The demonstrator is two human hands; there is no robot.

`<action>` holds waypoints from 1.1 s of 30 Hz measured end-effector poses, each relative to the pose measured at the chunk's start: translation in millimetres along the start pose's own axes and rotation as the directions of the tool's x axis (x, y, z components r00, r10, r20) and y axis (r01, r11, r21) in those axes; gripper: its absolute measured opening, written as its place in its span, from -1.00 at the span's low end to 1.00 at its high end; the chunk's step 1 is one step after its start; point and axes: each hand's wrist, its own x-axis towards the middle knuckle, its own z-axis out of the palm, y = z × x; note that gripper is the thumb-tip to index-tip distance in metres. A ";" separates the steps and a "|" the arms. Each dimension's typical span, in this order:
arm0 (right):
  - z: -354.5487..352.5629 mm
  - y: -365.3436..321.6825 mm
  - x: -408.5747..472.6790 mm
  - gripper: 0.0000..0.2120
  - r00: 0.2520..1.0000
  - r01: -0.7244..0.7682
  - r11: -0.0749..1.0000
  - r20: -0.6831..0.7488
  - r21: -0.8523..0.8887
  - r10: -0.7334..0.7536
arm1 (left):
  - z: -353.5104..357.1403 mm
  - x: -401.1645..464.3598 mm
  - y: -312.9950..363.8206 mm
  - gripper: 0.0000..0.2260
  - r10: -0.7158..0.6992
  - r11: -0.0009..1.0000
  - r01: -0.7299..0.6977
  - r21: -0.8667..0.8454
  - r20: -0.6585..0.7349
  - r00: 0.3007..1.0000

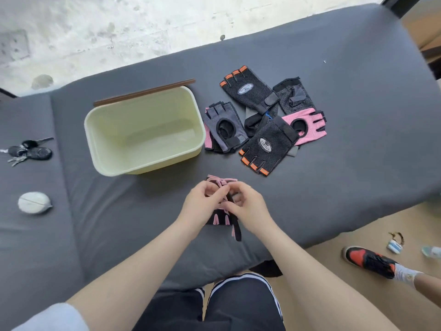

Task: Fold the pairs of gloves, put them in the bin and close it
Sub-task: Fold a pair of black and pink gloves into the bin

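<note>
My left hand (199,201) and right hand (245,203) pinched the pink-trimmed gloves (220,219), lining them up for folding.

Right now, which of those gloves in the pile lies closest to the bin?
The grey glove with the round hole: it lies right beside the cream bin, nearly touching its wall. The orange-trimmed and pink ones lie farther right.

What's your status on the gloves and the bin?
Left hand and right hand both grip the black-pink glove pair, mid-fold. Bin open, nothing in it. Loose gloves wait beside it. Nothing blocking.
</note>
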 end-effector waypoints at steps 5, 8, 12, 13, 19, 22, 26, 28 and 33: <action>22.4 -11.9 -18.9 -0.75 0.977 -0.112 0.905 0.212 0.410 0.025 | -29.7 -23.9 -13.0 -0.87 0.064 0.998 -0.064 -0.018 -0.044 0.997; 40.9 -11.2 -25.3 -0.82 0.977 -0.193 0.861 0.172 0.470 0.125 | -46.1 -31.1 -21.9 -0.87 0.073 0.996 -0.073 -0.048 -0.001 0.997; 69.6 -13.0 -34.4 -0.82 0.979 -0.205 0.971 0.039 0.121 0.202 | -57.0 -36.6 -37.0 -0.86 0.120 0.980 -0.116 0.163 -0.011 0.993; 73.8 -15.9 -35.6 -0.83 0.987 -0.161 0.987 -0.020 -0.003 0.161 | -58.4 -39.0 -38.6 -0.86 0.136 0.971 -0.129 0.200 -0.024 0.990; 87.4 -32.4 -45.2 -0.87 0.997 0.013 0.999 -0.077 -0.046 -0.017 | -78.6 -53.9 -40.0 -0.84 0.268 0.915 -0.221 0.338 -0.098 0.958; 100.1 -32.5 -48.9 -0.87 0.989 -0.092 0.969 -0.096 0.230 0.117 | -88.3 -57.2 -42.3 -0.86 0.304 0.893 -0.246 0.378 -0.102 0.947; 118.2 -16.2 -42.6 -0.82 0.929 -0.288 0.827 -0.068 0.483 0.363 | -106.6 -62.0 -49.9 -0.82 0.308 0.885 -0.234 0.403 -0.128 0.943; 125.5 -6.9 -35.1 -0.79 0.906 -0.341 0.808 -0.062 0.480 0.419 | -111.9 -65.7 -55.9 -0.77 0.300 0.880 -0.221 0.419 -0.133 0.945; 131.9 23.5 -26.2 -0.82 0.810 -0.432 0.706 -0.102 0.562 0.577 | -126.1 -67.1 -65.4 -0.83 0.262 0.939 -0.177 0.296 -0.279 0.924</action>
